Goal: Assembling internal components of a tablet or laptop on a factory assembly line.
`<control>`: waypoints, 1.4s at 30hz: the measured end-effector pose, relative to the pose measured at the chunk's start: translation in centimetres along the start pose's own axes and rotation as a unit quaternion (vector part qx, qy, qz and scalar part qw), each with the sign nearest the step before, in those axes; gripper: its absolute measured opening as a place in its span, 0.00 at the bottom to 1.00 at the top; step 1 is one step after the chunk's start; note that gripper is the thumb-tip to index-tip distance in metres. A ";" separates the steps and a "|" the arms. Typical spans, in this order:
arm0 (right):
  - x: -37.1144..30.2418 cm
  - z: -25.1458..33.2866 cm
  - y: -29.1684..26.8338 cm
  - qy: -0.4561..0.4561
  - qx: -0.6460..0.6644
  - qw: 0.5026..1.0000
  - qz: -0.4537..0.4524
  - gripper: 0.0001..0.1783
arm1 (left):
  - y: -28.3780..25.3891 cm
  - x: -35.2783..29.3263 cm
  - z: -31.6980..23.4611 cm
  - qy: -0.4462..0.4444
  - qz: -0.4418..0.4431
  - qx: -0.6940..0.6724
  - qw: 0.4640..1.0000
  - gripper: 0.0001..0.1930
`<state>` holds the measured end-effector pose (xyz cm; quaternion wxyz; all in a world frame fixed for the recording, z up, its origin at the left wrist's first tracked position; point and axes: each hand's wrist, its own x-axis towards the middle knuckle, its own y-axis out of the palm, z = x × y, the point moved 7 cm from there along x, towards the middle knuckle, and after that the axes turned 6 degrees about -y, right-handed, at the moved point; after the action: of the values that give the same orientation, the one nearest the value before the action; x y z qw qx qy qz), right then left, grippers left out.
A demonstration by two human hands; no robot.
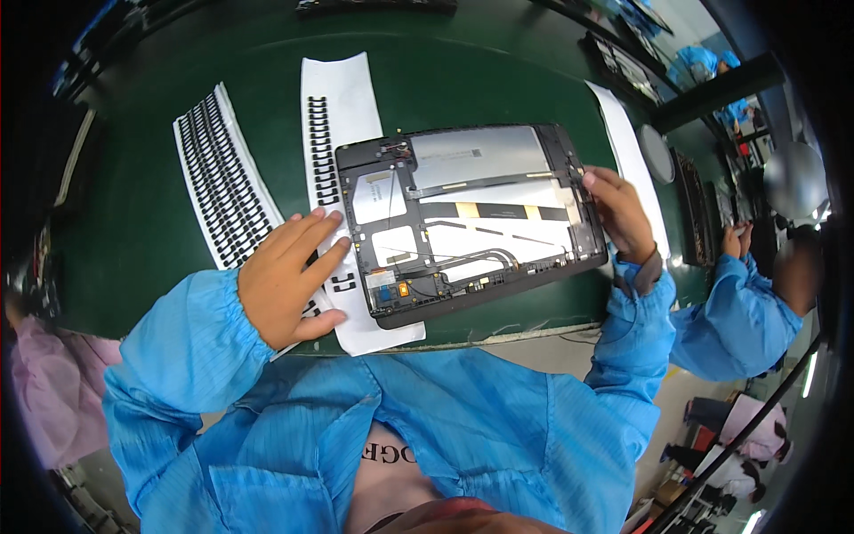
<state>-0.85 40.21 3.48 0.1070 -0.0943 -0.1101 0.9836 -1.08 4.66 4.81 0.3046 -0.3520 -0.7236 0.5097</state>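
Note:
An opened tablet (471, 218) with its back cover off lies on the green mat, showing silver shielding, cables and black tape strips. My left hand (289, 271) rests flat, fingers spread, on a white backing sheet (342, 116) that carries small black adhesive pieces, just left of the tablet. My right hand (618, 214) is at the tablet's right edge, fingertips pressed on the frame near its upper right corner; whether it pinches a small part is hidden.
A second white sheet (218, 178) with several rows of black pieces lies further left. A white strip (627, 151) and a grey disc (658, 153) sit to the right. A co-worker in blue (738, 311) works at the right. The table's front edge (525, 335) runs below the tablet.

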 end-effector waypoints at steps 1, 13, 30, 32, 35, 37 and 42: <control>0.1 0.0 1.0 0.016 0.029 0.999 0.042 0.24 | 0.1 0.0 0.2 0.003 -0.001 -0.003 1.000 0.33; -3.4 12.0 7.3 -0.189 0.405 0.894 -0.040 0.17 | -2.4 1.2 4.0 -0.101 -0.053 -0.506 0.855 0.40; 9.5 11.2 25.4 -0.154 0.193 0.954 0.168 0.17 | -9.8 -2.8 36.0 -0.207 -0.392 -0.676 0.589 0.33; 10.6 10.1 22.5 -0.145 0.186 0.964 0.120 0.12 | -9.9 -3.1 41.4 -0.246 -0.375 -0.668 0.594 0.31; 12.4 8.5 20.0 -0.113 0.188 0.974 0.056 0.09 | -10.0 -3.5 49.4 -0.314 -0.441 -0.614 0.575 0.33; 14.1 7.9 18.9 -0.106 0.174 0.978 0.031 0.09 | -12.4 -4.2 50.8 -0.398 -0.518 -0.294 0.698 0.34; 22.3 7.7 14.6 -0.156 0.084 0.984 -0.035 0.09 | -14.9 4.0 45.6 -0.311 -0.467 0.153 0.814 0.20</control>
<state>-26.64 29.97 3.82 0.1302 0.0736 -0.0460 0.9877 -42.81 -19.37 5.86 0.3142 0.2564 -0.7700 0.4926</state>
